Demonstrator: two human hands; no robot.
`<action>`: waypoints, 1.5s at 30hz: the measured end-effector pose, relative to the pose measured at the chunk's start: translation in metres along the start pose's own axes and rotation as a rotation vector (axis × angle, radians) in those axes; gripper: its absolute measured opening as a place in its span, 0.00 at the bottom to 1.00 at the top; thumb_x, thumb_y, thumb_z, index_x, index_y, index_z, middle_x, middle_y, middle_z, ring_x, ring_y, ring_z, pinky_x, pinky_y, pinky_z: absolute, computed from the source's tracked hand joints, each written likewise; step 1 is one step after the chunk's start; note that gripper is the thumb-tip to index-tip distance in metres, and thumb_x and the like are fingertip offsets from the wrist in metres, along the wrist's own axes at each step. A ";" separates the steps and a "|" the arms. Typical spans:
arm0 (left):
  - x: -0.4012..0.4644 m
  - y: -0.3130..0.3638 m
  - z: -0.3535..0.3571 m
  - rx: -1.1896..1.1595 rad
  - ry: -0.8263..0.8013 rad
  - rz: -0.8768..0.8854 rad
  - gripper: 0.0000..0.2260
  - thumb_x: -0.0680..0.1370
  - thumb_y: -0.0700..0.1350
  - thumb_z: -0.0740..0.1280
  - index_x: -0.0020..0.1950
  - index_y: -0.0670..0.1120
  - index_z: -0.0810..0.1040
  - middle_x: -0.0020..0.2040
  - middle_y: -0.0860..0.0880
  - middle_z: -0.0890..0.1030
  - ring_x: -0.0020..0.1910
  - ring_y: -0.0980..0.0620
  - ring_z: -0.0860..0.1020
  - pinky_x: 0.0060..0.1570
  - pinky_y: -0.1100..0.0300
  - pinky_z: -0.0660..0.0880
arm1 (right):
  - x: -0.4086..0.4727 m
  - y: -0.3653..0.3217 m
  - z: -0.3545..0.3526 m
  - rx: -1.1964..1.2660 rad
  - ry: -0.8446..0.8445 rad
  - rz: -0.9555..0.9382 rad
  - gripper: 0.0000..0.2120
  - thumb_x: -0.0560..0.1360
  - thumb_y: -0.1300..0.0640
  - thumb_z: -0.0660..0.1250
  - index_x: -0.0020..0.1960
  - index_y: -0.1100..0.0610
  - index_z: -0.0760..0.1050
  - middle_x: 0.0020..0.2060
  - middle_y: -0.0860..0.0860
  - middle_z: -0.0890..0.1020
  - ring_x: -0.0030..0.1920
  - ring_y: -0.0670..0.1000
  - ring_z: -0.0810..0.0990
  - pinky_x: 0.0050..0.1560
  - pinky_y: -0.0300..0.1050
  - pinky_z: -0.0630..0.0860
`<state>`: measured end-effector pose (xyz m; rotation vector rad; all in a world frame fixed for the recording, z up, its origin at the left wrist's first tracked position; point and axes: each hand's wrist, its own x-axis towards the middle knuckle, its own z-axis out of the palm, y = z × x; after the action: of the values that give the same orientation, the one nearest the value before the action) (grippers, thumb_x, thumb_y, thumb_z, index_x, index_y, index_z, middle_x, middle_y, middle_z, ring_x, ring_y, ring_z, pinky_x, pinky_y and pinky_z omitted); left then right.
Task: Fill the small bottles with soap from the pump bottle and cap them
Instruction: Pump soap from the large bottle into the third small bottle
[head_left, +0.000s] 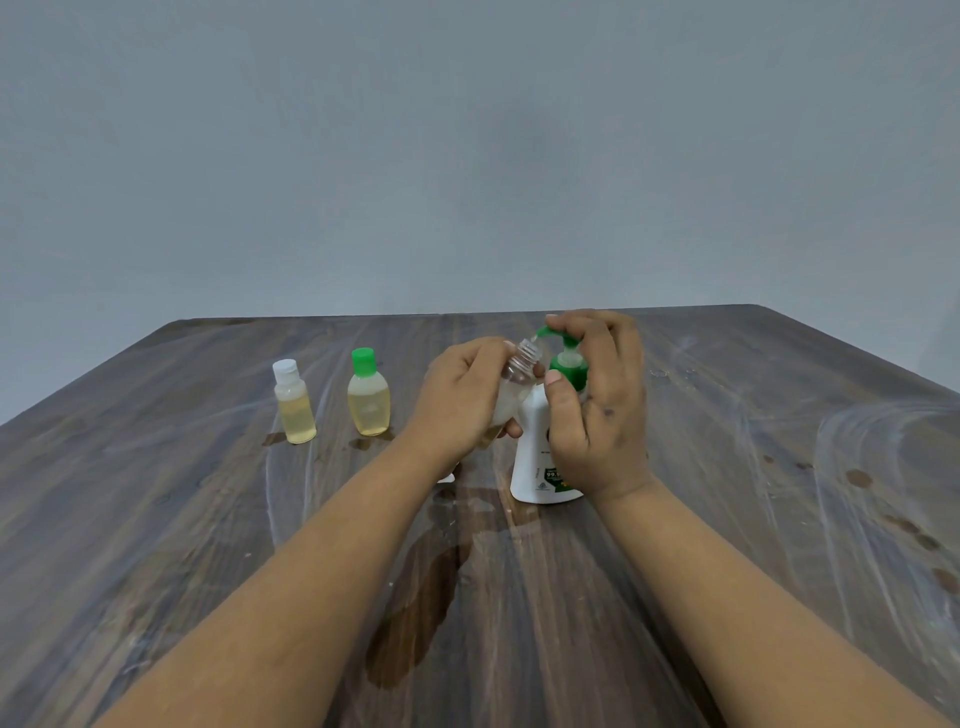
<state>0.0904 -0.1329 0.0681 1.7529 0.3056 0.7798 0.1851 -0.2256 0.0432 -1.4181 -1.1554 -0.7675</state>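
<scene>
The open bottle (511, 387) was clear plastic, uncapped, its threaded neck tilted up to the right and sitting just under the green spout (543, 332) of the pump bottle (540, 457). It was held off the table, against the pump bottle's left shoulder. It looked light and thin-walled, likely to dent if squeezed hard, and probably slick, since wet patches lay on the table (208, 519) below it. The body, low and mid, seemed the right place to hold it, leaving the neck free.

The left hand (462, 400) gripped it just so, fingers and thumb curled round the body. How much soap was inside could not be told; the hand hid most of it.

The right hand (597, 405) lay over the pump head, fingers curled on top, thumb down along the white body near the green collar. The pump bottle stood upright on the table; it looked stiff and heavier, steady enough to press on, though its base was on a wet surface and might slide.

Well to the left stood two capped bottles holding yellowish liquid: one with a green cap (369, 395), one with a white cap (293, 402) farther left. A small white thing (447, 477), perhaps a cap, peeked out under the left wrist.
</scene>
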 end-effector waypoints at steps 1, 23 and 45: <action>0.000 0.000 0.000 0.000 -0.001 -0.002 0.19 0.81 0.44 0.57 0.35 0.50 0.82 0.32 0.45 0.80 0.27 0.43 0.78 0.33 0.40 0.74 | 0.001 0.000 0.001 0.001 0.010 0.001 0.18 0.70 0.57 0.59 0.55 0.65 0.76 0.53 0.55 0.74 0.52 0.56 0.75 0.51 0.42 0.73; 0.000 -0.001 0.000 0.024 -0.003 -0.021 0.17 0.82 0.45 0.57 0.46 0.38 0.82 0.40 0.37 0.83 0.28 0.43 0.78 0.35 0.33 0.75 | 0.001 0.001 0.002 0.009 0.015 -0.013 0.18 0.67 0.59 0.57 0.52 0.65 0.75 0.51 0.49 0.71 0.49 0.54 0.74 0.48 0.40 0.72; 0.000 0.000 0.000 0.021 -0.004 -0.014 0.17 0.82 0.44 0.56 0.43 0.42 0.83 0.42 0.39 0.83 0.28 0.42 0.79 0.35 0.40 0.75 | -0.001 0.000 0.002 -0.014 0.003 -0.005 0.19 0.68 0.58 0.59 0.56 0.64 0.75 0.53 0.54 0.72 0.52 0.55 0.74 0.51 0.40 0.72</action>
<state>0.0900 -0.1329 0.0678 1.7701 0.3239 0.7654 0.1841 -0.2236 0.0420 -1.4255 -1.1536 -0.7830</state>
